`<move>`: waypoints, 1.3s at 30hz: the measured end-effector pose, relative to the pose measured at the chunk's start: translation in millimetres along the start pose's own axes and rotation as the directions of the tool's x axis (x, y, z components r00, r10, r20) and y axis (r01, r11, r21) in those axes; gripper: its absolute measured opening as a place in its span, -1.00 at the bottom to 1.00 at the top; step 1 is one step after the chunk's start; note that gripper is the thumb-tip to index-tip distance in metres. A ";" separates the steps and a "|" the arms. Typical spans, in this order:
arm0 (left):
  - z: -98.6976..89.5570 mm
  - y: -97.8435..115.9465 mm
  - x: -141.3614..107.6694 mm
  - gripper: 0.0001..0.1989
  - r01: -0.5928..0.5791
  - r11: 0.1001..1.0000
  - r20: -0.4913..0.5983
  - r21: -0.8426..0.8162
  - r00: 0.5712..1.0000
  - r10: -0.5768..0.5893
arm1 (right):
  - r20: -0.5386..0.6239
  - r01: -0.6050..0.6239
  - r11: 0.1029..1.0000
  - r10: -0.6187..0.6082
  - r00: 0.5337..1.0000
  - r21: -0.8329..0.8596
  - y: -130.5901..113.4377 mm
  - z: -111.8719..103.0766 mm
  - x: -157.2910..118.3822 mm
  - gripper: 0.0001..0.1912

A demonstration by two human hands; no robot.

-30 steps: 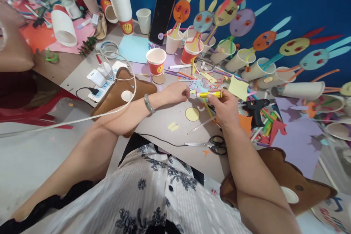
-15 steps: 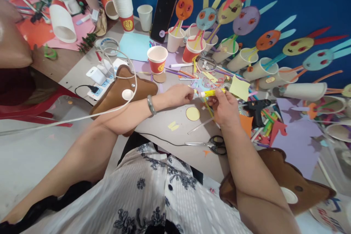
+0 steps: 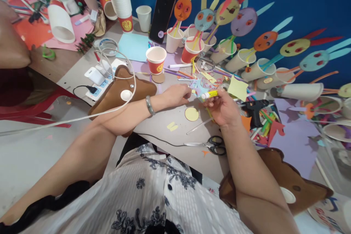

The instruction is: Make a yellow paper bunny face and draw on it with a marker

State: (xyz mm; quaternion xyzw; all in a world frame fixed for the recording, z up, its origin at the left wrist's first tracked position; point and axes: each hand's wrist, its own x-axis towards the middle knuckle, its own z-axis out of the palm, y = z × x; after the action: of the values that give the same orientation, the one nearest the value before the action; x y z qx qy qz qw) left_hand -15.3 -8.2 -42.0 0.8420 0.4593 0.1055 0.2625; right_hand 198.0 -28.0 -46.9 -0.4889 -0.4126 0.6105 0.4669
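We reach both bare forearms forward, the left angling inward. Our left hand bends down at its curled fingers; our right hand is closed in a pinch.

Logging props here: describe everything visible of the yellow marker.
The yellow marker has a cylindrical, plastic-looking barrel and a white end. The right hand grips it, hiding its other end. It is held over the table, white end toward the left hand, with a gap between. Any markings are too small to read.

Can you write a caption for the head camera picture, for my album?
The right hand holds a yellow marker near paper bunny faces standing in cups.
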 end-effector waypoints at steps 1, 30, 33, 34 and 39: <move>-0.4 -0.8 0.2 -0.86 0.000 1.000 0.002 -0.007 1.000 0.000 | -0.002 0.003 1.000 -0.003 1.000 0.002 0.4 -0.6 0.6 -0.45; -23.0 4.2 -9.7 -0.58 -0.195 0.674 -0.090 -0.713 0.978 0.187 | 0.114 -0.034 0.997 0.026 0.993 0.066 -4.8 15.6 -18.4 -0.56; -25.4 6.1 -11.8 -0.53 -0.188 0.639 -0.084 -0.746 0.978 0.190 | 0.135 -0.055 0.996 0.045 0.990 0.074 -6.6 16.6 -20.6 -0.56; -26.2 6.5 -12.3 -0.53 -0.192 0.627 -0.083 -0.755 0.976 0.199 | 0.142 -0.066 0.994 0.054 0.988 0.083 -7.6 17.1 -21.4 -0.55; -25.9 6.4 -12.8 -0.53 -0.207 0.597 -0.089 -0.775 0.971 0.220 | 0.166 -0.125 0.983 0.101 0.981 0.137 -13.8 21.2 -25.8 -0.55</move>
State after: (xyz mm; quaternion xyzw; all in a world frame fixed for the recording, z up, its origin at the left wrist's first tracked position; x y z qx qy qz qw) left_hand -28.7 -12.7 -16.0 0.6944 0.2621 0.3178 0.5900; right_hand 181.6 -51.0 -24.4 -0.4257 -0.3740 0.7017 0.4318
